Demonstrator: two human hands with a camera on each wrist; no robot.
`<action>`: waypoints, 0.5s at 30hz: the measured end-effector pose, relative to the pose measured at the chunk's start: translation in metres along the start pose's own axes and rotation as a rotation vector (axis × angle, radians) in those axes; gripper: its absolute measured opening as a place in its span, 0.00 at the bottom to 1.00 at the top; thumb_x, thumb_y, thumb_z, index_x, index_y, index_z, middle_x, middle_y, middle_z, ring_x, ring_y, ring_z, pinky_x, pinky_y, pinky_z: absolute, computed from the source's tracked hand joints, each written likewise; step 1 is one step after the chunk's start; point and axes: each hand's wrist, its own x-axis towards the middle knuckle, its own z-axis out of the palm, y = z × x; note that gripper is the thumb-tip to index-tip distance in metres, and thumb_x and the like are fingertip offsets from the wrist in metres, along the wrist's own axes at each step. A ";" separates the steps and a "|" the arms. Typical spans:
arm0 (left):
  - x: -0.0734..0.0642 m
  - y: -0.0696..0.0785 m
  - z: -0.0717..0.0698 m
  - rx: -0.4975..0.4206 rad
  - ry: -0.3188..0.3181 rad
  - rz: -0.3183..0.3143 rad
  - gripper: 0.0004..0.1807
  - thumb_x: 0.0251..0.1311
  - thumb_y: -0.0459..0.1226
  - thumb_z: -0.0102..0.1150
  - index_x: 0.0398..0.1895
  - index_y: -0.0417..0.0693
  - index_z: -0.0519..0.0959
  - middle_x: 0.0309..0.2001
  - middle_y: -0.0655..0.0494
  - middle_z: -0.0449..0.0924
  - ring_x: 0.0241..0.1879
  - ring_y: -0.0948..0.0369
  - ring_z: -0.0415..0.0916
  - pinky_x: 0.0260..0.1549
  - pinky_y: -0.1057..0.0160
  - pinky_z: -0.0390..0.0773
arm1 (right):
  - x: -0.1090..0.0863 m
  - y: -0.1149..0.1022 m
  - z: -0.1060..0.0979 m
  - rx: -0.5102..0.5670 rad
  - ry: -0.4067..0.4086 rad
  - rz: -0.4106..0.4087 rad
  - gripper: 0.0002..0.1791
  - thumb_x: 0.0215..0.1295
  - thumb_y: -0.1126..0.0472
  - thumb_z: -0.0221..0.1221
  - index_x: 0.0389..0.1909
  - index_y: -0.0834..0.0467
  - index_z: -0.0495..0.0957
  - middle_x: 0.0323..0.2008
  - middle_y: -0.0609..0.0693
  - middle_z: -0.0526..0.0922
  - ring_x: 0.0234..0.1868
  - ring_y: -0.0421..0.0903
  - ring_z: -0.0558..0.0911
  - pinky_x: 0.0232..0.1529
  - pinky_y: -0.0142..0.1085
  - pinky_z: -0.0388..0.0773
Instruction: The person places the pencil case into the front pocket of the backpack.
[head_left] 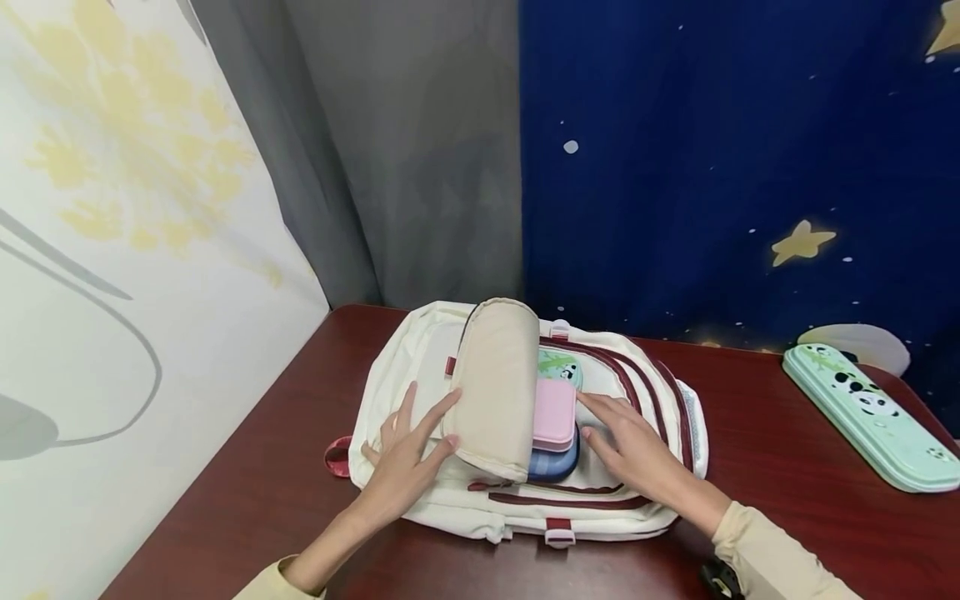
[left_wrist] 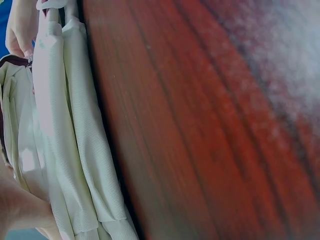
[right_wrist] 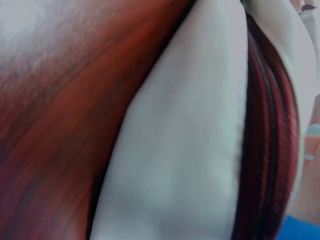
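A white backpack (head_left: 600,500) with dark red zips lies flat on the table. Its front pocket flap (head_left: 495,392) is folded back to the left. From under the flap show a pink case (head_left: 555,412), a green panda-print case (head_left: 558,367) and a blue case (head_left: 555,464), each partly hidden. My left hand (head_left: 405,467), fingers spread, touches the flap's left side with its fingertips. My right hand (head_left: 637,446) reaches in from the right, its forefinger at the pink case's edge and its thumb by the blue case. Both wrist views mostly show the backpack's side and the table.
A long mint-green panda pencil case (head_left: 873,417) lies on the dark red wooden table (head_left: 780,467) at the right. Grey curtain (head_left: 442,167) and blue starry curtain (head_left: 712,192) hang behind the table. A white patterned cloth (head_left: 165,333) is at the left.
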 end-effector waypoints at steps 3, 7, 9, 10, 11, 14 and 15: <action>0.000 0.001 0.002 0.009 0.007 0.007 0.27 0.62 0.57 0.48 0.65 0.83 0.60 0.73 0.50 0.37 0.65 0.41 0.43 0.42 0.22 0.32 | -0.004 0.002 -0.007 0.015 -0.021 0.020 0.26 0.62 0.63 0.58 0.62 0.62 0.68 0.57 0.54 0.73 0.58 0.51 0.71 0.55 0.50 0.66; 0.002 0.004 0.005 0.019 0.008 0.016 0.27 0.62 0.57 0.48 0.66 0.82 0.60 0.73 0.49 0.38 0.65 0.40 0.44 0.42 0.22 0.32 | -0.008 0.005 -0.016 -0.002 -0.034 0.029 0.30 0.61 0.60 0.60 0.63 0.63 0.66 0.58 0.55 0.72 0.60 0.51 0.69 0.55 0.51 0.66; 0.002 0.005 0.006 0.022 0.005 0.016 0.27 0.62 0.57 0.48 0.66 0.82 0.59 0.73 0.49 0.38 0.65 0.39 0.44 0.42 0.22 0.32 | -0.010 0.008 -0.023 -0.031 -0.030 0.033 0.31 0.60 0.59 0.61 0.63 0.64 0.65 0.59 0.57 0.71 0.60 0.53 0.68 0.56 0.51 0.65; 0.003 0.005 0.007 0.026 0.006 0.017 0.27 0.62 0.58 0.48 0.66 0.82 0.59 0.73 0.49 0.38 0.65 0.39 0.44 0.42 0.22 0.33 | -0.011 0.011 -0.027 -0.046 -0.024 0.033 0.31 0.60 0.59 0.61 0.63 0.64 0.65 0.59 0.58 0.71 0.60 0.54 0.68 0.56 0.52 0.64; 0.002 0.005 0.007 0.028 0.008 0.017 0.27 0.62 0.57 0.48 0.66 0.82 0.59 0.73 0.49 0.38 0.65 0.38 0.44 0.42 0.22 0.33 | -0.012 0.014 -0.032 -0.062 -0.014 0.034 0.31 0.59 0.59 0.61 0.62 0.65 0.66 0.58 0.59 0.71 0.60 0.55 0.68 0.56 0.52 0.64; 0.000 0.005 0.004 0.036 0.020 0.011 0.28 0.62 0.57 0.48 0.66 0.81 0.59 0.73 0.48 0.38 0.64 0.37 0.44 0.42 0.22 0.33 | -0.016 0.027 -0.048 -0.107 0.021 0.039 0.29 0.59 0.61 0.61 0.60 0.66 0.67 0.57 0.61 0.71 0.59 0.58 0.68 0.55 0.54 0.63; -0.001 0.004 0.002 0.041 0.026 0.008 0.28 0.62 0.57 0.48 0.66 0.81 0.59 0.73 0.48 0.39 0.64 0.36 0.44 0.42 0.22 0.33 | -0.019 0.031 -0.055 -0.119 0.031 0.044 0.28 0.59 0.61 0.61 0.60 0.66 0.68 0.57 0.62 0.71 0.59 0.59 0.68 0.55 0.55 0.62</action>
